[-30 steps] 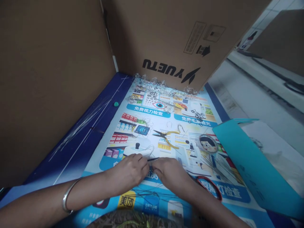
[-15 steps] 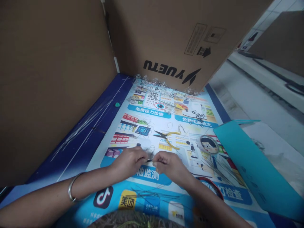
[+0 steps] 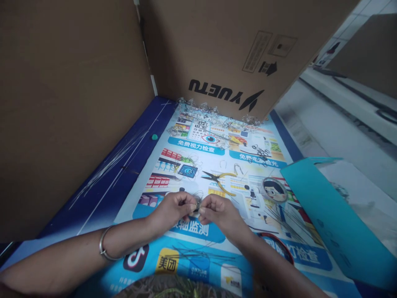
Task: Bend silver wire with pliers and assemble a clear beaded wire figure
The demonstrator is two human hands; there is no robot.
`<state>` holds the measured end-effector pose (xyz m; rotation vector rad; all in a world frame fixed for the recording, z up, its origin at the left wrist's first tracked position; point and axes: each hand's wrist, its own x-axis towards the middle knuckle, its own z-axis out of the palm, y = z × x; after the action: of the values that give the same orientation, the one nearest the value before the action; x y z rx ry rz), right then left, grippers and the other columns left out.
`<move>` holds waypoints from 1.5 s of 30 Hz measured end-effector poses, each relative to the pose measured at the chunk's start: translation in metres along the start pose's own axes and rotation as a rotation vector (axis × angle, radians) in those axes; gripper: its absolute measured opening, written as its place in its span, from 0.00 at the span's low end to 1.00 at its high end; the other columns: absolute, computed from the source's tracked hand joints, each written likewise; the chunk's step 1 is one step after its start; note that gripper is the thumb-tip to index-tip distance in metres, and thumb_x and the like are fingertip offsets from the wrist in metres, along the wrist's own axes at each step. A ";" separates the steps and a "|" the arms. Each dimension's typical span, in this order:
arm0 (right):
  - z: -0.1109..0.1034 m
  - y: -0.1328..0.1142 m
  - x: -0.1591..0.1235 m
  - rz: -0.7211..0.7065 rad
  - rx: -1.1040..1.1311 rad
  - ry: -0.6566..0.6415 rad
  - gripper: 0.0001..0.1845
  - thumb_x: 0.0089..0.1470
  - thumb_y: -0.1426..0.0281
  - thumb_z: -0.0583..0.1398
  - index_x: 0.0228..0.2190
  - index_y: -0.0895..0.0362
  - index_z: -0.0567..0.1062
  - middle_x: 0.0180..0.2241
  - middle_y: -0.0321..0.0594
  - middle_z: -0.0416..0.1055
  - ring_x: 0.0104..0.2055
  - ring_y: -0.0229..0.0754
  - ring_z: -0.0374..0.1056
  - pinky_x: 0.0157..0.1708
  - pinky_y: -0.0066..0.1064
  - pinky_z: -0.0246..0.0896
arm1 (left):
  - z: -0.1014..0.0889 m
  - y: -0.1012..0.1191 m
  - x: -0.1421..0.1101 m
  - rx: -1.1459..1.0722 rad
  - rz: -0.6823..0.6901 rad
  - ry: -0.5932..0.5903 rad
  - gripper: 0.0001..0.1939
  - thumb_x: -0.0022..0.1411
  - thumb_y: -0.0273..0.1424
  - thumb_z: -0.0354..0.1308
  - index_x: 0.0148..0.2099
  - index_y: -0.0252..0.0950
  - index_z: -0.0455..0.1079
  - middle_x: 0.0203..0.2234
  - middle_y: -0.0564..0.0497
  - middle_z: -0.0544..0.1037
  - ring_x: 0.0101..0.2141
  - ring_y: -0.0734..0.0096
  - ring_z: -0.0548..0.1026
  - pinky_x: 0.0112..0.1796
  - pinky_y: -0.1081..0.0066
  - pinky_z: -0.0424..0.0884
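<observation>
My left hand (image 3: 176, 207) and my right hand (image 3: 218, 213) meet near the middle of the printed mat (image 3: 149, 215), thumbs and forefingers pinched. Between the fingertips is a small piece of thin wire (image 3: 197, 203), partly hidden, so its shape is hard to make out. Both hands are closed on it. Just beyond them lie yellow-handled pliers (image 3: 221, 182) with their jaws pointing left. Short straight wires (image 3: 198, 253) are scattered on the mat in front of my body. More long wires (image 3: 290, 221) lie to the right of my right hand.
Cardboard panels (image 3: 217, 45) stand at the back and left. Many bent wire pieces (image 3: 201, 109) lie along the back panel. A teal box (image 3: 328, 219) stands at right, and a red-rimmed round object (image 3: 279, 240) lies beside my right forearm. Long wires (image 3: 105, 169) lie at left.
My fingertips have shifted slightly around the wire piece, and my left wrist has moved a little to the right. Both hands stay pinched; the pliers have not moved.
</observation>
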<state>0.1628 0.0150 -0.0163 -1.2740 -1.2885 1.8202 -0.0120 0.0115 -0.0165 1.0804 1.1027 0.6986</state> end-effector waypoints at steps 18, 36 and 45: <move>-0.027 -0.011 0.006 -0.106 -0.489 0.155 0.06 0.48 0.65 0.56 0.27 0.55 0.67 0.19 0.33 0.68 0.22 0.36 0.66 0.23 0.27 0.60 | -0.020 0.011 0.008 0.313 0.181 -0.027 0.06 0.56 0.31 0.53 0.31 0.32 0.64 0.22 0.56 0.65 0.24 0.77 0.64 0.26 0.76 0.61; -0.033 -0.007 0.010 -0.172 -1.016 0.248 0.06 0.47 0.74 0.53 0.29 0.54 0.68 0.23 0.33 0.68 0.27 0.38 0.63 0.26 0.26 0.48 | -0.021 0.023 -0.026 1.442 0.443 -0.454 0.03 0.57 0.27 0.56 0.30 0.36 0.69 0.26 0.50 0.74 0.29 0.66 0.73 0.25 0.72 0.60; -0.030 -0.004 0.013 -0.202 -1.029 0.261 0.07 0.46 0.75 0.53 0.29 0.54 0.68 0.22 0.32 0.66 0.26 0.37 0.62 0.27 0.25 0.50 | -0.025 0.019 0.000 1.515 0.441 -0.112 0.26 0.60 0.20 0.48 0.58 0.45 0.56 0.36 0.48 0.70 0.33 0.65 0.71 0.30 0.70 0.66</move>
<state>0.1845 0.0390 -0.0200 -1.6939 -2.1921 0.7562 -0.0339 0.0265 -0.0005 2.6522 1.2542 -0.0223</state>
